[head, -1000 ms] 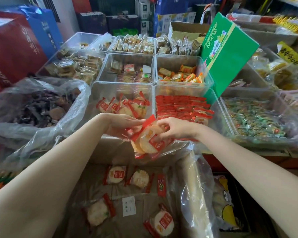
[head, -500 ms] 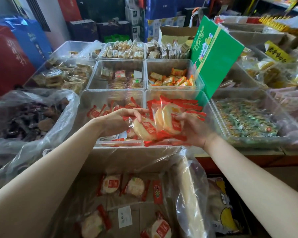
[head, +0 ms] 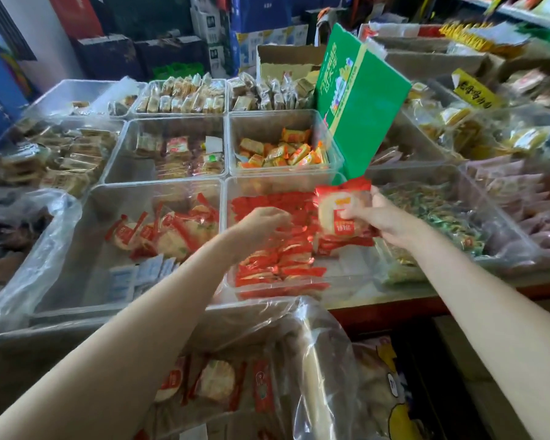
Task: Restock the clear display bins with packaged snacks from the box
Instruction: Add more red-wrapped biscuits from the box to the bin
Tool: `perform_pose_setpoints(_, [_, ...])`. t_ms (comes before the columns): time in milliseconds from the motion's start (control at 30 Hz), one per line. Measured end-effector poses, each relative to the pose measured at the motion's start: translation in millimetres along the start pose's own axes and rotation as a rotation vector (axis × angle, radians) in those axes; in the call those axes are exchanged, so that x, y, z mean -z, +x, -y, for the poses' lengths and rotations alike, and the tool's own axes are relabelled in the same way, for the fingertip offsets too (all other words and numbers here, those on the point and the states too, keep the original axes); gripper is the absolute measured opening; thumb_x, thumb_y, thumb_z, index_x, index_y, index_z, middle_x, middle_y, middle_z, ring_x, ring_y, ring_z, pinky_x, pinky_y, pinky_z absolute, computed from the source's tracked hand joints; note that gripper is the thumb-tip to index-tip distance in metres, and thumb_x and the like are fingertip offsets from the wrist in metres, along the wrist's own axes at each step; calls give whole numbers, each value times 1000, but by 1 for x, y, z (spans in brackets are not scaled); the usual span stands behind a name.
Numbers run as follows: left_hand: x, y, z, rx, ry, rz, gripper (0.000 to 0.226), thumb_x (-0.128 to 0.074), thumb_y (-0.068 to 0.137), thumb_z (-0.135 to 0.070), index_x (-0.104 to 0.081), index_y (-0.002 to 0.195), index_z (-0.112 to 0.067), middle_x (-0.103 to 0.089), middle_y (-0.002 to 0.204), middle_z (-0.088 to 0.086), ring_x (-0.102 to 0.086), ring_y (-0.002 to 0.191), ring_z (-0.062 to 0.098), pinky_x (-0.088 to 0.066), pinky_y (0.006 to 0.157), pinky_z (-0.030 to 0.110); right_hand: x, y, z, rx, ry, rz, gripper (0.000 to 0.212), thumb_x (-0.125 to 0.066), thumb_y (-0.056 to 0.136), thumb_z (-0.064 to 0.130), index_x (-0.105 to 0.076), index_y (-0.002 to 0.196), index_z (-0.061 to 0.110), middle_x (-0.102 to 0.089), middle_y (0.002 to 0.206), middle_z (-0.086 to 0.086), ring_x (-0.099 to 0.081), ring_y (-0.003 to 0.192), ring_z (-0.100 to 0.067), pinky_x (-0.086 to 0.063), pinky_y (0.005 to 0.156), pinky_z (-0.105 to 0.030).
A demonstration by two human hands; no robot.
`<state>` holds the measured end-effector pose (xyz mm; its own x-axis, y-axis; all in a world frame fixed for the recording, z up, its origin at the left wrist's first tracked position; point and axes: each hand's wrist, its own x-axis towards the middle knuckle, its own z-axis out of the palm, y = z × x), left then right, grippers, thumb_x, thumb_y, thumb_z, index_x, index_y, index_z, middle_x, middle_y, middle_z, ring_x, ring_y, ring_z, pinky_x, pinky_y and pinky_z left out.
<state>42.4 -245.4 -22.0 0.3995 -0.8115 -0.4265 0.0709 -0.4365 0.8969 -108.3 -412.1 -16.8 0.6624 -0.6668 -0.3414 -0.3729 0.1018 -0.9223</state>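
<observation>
While your right hand (head: 386,222) is gripping a stack of red-wrapped rice crackers (head: 337,214) over the right edge of the front clear bin (head: 286,182), your left hand (head: 261,223) is hovering over that bin's red packets with fingers loosely curled, holding nothing. At least two crackers are lying in the lined box (head: 19,354) below.

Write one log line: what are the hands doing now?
right hand: holds cracker packs | left hand: over red-pack bin, grip unclear

Snack packets (head: 337,214) — red wrap round pale yellow discs; box (head: 359,100) green; sweets (head: 280,152) orange-yellow.
</observation>
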Motion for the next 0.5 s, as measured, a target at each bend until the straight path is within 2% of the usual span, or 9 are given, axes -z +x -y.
perform_pose_setpoints(67, [-21, 29, 2, -12, 274, -63, 42, -56, 92, -14, -47, 130, -1, -58, 120, 12, -60, 105, 24, -50, 93, 36, 13, 21, -11, -5, -301, 22, 86, -74, 74, 4, -23, 143, 13, -52, 131, -10, -53, 116, -23, -45, 99, -40])
perform_pose_setpoints(133, [-37, 55, 9, -47, 586, -72, 56, -64, 86, -19, -41, 135, -4, -53, 130, 12, -54, 115, 25, -46, 92, 33, 12, 39, -27, -17, -537, 112, 97, -75, 75, 8, -12, 148, 16, -48, 129, -5, -51, 114, -19, -42, 99, -32])
perform_pose_setpoints(167, [-43, 65, 14, -75, 746, -60, 61, -66, 84, -23, -39, 135, -5, -50, 134, 12, -51, 120, 27, -42, 94, 31, 8, 46, -35, -5, -618, 155, 96, -73, 78, 7, -9, 148, 17, -47, 128, -6, -50, 112, -19, -41, 96, -28])
perform_pose_setpoints(233, [-53, 80, 25, -118, 989, -14, 68, -68, 82, -29, -37, 137, -4, -46, 137, 14, -46, 124, 30, -37, 100, 33, -4, 58, -53, 57, -690, 187, 89, -67, 81, 2, -11, 148, 20, -44, 133, -13, -50, 114, -24, -40, 94, -29])
perform_pose_setpoints(300, [-59, 90, 35, -101, 1099, 21, 73, -68, 81, -32, -33, 139, -5, -43, 138, 13, -41, 126, 33, -33, 102, 36, -12, 71, -72, 41, -679, 181, 84, -66, 81, 2, -16, 146, 24, -48, 130, -17, -55, 106, -26, -47, 89, -34])
perform_pose_setpoints(367, [-61, 98, 43, -88, 1153, 10, 69, -66, 84, -30, -32, 140, -7, -41, 138, 11, -38, 125, 33, -33, 102, 36, -15, 77, -84, -11, -712, 140, 80, -70, 81, 11, -22, 144, 23, -55, 122, -13, -58, 94, -24, -50, 77, -33])
perform_pose_setpoints(433, [-61, 103, 48, -95, 1191, 3, 66, -64, 85, -30, -34, 140, -9, -40, 138, 11, -36, 125, 34, -32, 102, 36, -16, 79, -89, 46, -871, 94, 77, -74, 76, 17, -32, 140, 18, -52, 126, -9, -54, 106, -24, -47, 84, -30])
perform_pose_setpoints(500, [-60, 107, 50, -82, 1202, 9, 66, -66, 84, -35, -37, 139, -12, -40, 136, 9, -35, 124, 35, -34, 102, 38, -17, 78, -87, 161, -1096, 63, 70, -75, 75, 24, -39, 135, 13, -39, 134, -7, -39, 121, -26, -41, 98, -37])
